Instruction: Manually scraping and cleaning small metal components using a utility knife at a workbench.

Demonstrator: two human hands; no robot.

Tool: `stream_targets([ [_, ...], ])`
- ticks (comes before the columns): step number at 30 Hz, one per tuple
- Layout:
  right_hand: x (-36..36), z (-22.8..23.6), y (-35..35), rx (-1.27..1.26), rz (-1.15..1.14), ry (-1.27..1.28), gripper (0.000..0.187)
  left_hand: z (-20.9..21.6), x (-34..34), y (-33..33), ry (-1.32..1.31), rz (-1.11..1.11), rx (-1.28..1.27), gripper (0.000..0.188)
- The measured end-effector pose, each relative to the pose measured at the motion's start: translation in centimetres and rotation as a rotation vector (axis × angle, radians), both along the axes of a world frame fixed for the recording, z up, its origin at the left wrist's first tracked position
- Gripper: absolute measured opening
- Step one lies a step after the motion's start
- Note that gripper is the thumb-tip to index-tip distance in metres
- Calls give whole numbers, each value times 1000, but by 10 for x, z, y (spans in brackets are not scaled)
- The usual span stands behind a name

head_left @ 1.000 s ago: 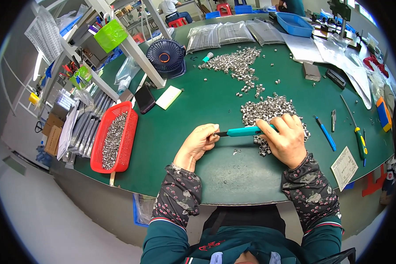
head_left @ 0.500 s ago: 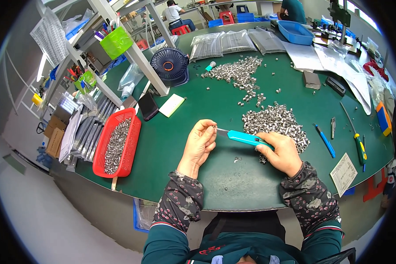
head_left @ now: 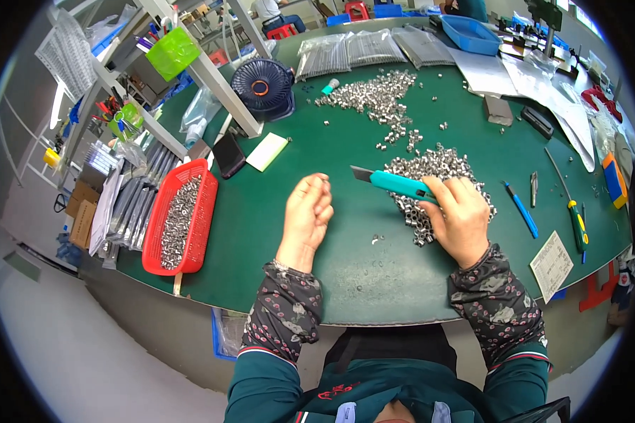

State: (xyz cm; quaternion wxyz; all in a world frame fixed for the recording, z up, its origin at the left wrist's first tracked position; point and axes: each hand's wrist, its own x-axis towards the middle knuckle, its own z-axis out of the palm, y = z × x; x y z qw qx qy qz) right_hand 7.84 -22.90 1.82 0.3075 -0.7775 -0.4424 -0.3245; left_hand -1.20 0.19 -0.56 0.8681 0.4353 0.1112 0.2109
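My right hand (head_left: 462,218) grips a teal utility knife (head_left: 403,185), its blade out and pointing left toward my other hand. Apart from the blade tip, my left hand (head_left: 306,218) is closed with fingertips pressed together; whatever they may hold is too small or hidden to make out. Beneath and behind the knife lies a heap of small metal rings (head_left: 441,166). A looser spread of similar metal pieces (head_left: 374,97) lies farther back on the green table (head_left: 360,285). A few tiny scraps (head_left: 377,238) rest between my hands.
At left stands a red basket (head_left: 203,222) of small metal parts, near a black phone (head_left: 228,155), a notepad (head_left: 267,152) and a fan (head_left: 262,86). On the right lie a blue pen-like tool (head_left: 522,211), a screwdriver (head_left: 577,224) and a paper slip (head_left: 552,266).
The knife blade has moved away from my left fingertips, leaving a gap. My right hand has risen slightly with the knife, and the whole view has shifted a little.
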Motion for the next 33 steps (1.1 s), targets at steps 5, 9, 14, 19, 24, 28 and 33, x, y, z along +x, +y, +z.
stream_targets([
  [5, 1, -8, 3, -260, -22, -156, 27, 4, -1, 1, -66, -16, -103, 11],
  [9, -4, -1, 1, -231, -21, -137, 27, 4, -4, -4, -58, -61, -141, 10],
  [14, 3, 2, -5, -131, -65, -26, 32, 5, -3, -14, 113, -69, 432, 13],
  [19, 7, 2, -4, 43, -107, 32, 38, 7, 7, -62, 166, -104, 1172, 13],
  [24, 5, 1, -3, 46, -92, 57, 38, 2, 15, -81, 89, -96, 1571, 15],
  [28, 3, 1, -5, 60, -72, 47, 37, 1, 15, -85, 132, -102, 1592, 13],
  [33, 5, 0, -5, 49, -61, 61, 36, -2, 16, -84, 112, -117, 1588, 14],
])
